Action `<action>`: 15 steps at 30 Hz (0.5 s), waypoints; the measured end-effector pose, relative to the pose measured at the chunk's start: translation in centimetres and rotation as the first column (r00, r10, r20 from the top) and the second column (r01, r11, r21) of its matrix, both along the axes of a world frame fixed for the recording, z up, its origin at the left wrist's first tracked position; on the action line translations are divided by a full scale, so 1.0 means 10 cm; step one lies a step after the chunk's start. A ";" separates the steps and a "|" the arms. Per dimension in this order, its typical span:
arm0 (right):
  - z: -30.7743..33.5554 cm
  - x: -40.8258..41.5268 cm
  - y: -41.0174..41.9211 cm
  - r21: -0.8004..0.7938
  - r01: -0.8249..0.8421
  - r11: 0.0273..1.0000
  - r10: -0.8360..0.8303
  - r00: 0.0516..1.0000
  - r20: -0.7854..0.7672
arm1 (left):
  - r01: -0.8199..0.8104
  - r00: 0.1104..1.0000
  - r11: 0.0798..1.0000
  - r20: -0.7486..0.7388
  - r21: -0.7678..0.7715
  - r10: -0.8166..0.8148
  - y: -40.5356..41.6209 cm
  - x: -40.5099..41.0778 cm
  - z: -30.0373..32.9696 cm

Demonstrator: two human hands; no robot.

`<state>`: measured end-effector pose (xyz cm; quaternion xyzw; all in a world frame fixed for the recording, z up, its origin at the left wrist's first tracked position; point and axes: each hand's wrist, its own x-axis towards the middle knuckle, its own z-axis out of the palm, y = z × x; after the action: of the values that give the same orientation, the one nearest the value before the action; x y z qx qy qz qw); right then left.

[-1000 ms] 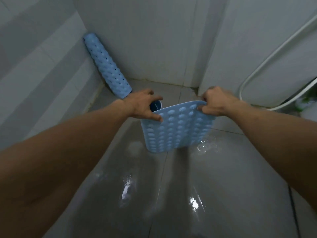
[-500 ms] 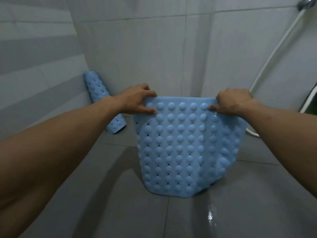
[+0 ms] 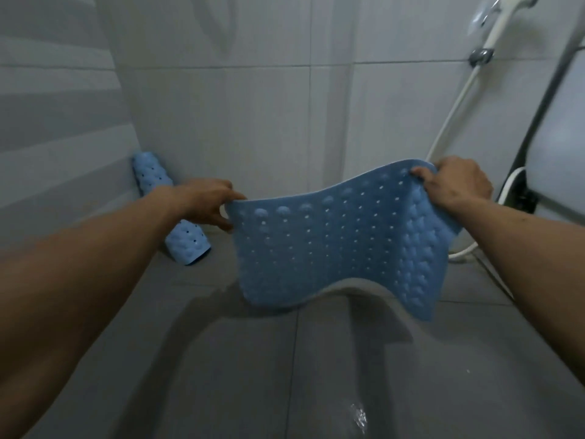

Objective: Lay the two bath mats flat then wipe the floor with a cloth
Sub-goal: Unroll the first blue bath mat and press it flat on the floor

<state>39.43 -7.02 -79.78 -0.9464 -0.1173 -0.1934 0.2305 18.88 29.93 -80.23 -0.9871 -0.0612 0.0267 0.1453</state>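
Unrolled bath mat hanging, long axis crosswise.

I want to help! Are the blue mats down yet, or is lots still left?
Nothing is finished yet. In hand: the left hand and right hand hold one blue mat spread out above the floor. Left: lay it flat, unroll the rolled mat leaning in the corner, then wipe. No cloth shows.

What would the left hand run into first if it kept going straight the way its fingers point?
Probably the unrolled mat itself: the left hand pinches its left edge, fingers pointing right along it. Depth is unclear, so the tiled wall behind may come next.
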 end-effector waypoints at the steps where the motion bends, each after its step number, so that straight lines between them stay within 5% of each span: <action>1: 0.04 0.00 -0.06 0.013 0.003 1.000 -0.003 1.000 -0.001 | 0.046 0.998 0.996 0.042 0.078 -0.050 -0.03 -0.01 -0.04; 4: 0.05 -0.02 -0.17 -0.007 0.009 1.000 -0.009 1.000 -0.004 | 0.129 0.986 0.990 0.101 0.064 -0.135 -0.13 0.01 -0.21; 7: 0.00 -0.04 -0.21 -0.029 0.031 0.999 -0.031 0.999 -0.011 | -0.009 0.977 0.981 0.207 -0.193 0.049 -0.22 0.02 -0.26; 10: 0.09 -0.08 -0.20 -0.081 -0.002 0.997 0.000 1.000 -0.028 | -0.071 0.949 0.961 0.279 -0.267 0.148 -0.23 0.00 -0.14; 15: 0.31 0.00 -0.23 -0.273 -0.107 0.956 0.067 0.986 -0.152 | -0.186 0.969 0.865 0.057 -0.465 0.239 -0.20 -0.19 0.24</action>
<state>39.43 -9.28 -76.67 -0.9747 -0.1687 -0.0971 0.1100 16.95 27.96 -77.79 -0.9806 -0.1698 0.0002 -0.0982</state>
